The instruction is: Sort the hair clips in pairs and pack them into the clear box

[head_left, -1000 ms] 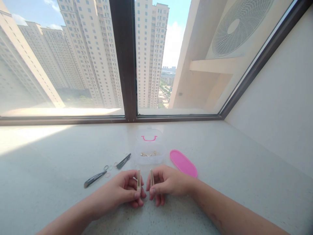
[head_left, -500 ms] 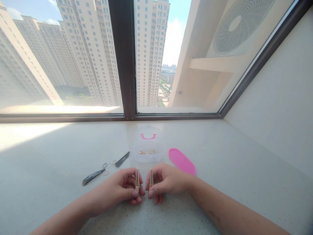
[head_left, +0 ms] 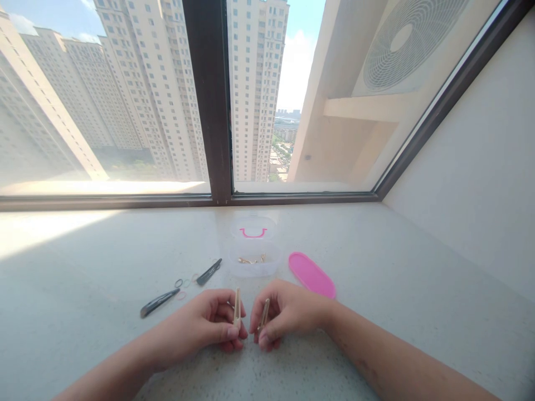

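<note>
"Beige hair clip [head_left: 237,306]: released?"
"No, it is still pinched upright by the left hand [head_left: 209,324]; the second clip [head_left: 264,313], pinched by the right hand [head_left: 288,309], has been tilted. Neither is set down."

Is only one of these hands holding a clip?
No, the left hand holds a light clip and the right hand holds a second clip.

The pale clips [head_left: 237,307] look smooth, the pink tray [head_left: 311,275] and box [head_left: 253,271] (translucent) plastic.
</note>
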`<action>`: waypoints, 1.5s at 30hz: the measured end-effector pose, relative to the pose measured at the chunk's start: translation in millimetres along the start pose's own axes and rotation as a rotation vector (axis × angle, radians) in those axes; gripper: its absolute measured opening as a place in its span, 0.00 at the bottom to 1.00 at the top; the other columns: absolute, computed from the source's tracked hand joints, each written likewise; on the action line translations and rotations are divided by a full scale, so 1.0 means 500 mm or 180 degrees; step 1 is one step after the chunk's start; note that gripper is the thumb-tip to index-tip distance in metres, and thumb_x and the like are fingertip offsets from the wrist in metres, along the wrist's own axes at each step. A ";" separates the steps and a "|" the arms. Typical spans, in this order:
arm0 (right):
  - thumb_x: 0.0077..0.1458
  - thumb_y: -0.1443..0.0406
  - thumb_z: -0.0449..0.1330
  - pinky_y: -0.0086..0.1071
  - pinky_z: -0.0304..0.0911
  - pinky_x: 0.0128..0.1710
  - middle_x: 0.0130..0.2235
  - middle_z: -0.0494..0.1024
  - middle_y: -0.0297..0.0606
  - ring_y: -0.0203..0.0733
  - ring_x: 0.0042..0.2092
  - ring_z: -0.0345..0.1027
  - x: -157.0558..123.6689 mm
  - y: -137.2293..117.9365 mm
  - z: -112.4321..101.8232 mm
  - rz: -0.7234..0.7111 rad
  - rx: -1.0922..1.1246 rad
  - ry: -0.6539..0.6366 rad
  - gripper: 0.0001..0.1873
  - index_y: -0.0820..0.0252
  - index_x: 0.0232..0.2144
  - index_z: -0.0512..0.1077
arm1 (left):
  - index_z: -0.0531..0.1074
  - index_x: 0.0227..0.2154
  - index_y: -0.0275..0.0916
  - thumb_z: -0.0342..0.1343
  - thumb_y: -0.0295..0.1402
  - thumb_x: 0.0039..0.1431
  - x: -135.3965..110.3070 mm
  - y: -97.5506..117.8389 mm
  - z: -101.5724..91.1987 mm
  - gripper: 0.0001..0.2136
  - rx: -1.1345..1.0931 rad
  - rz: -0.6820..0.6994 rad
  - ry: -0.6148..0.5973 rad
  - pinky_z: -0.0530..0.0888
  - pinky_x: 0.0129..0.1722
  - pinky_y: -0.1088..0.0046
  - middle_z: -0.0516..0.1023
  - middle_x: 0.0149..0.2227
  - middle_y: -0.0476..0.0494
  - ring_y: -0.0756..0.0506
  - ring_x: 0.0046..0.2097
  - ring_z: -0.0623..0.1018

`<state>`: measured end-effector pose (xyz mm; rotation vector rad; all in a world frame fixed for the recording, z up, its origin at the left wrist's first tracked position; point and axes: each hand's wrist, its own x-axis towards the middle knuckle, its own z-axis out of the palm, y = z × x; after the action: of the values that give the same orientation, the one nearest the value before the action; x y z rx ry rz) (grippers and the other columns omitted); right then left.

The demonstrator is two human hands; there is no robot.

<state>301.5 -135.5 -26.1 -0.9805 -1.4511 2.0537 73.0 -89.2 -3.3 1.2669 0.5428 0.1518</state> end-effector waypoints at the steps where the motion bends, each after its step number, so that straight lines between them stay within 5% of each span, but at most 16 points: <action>1: 0.41 0.61 0.72 0.27 0.68 0.29 0.29 0.77 0.36 0.35 0.29 0.73 0.000 0.000 0.000 -0.0012 -0.0026 0.0005 0.19 0.66 0.34 0.75 | 0.73 0.37 0.38 0.62 0.33 0.55 0.000 0.000 0.001 0.08 0.0014 0.0003 0.0000 0.72 0.39 0.69 0.78 0.36 0.45 0.46 0.38 0.78; 45: 0.43 0.60 0.71 0.26 0.68 0.25 0.30 0.77 0.36 0.34 0.26 0.72 0.002 -0.001 0.003 -0.0008 -0.0096 0.0021 0.19 0.65 0.34 0.71 | 0.71 0.39 0.38 0.57 0.30 0.59 -0.005 0.005 0.007 0.07 0.0126 -0.0072 0.0025 0.73 0.39 0.67 0.78 0.35 0.45 0.46 0.37 0.78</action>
<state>299.8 -135.5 -25.5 -0.9960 -1.4832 2.0303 72.7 -92.7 0.3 1.2985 0.5691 0.1276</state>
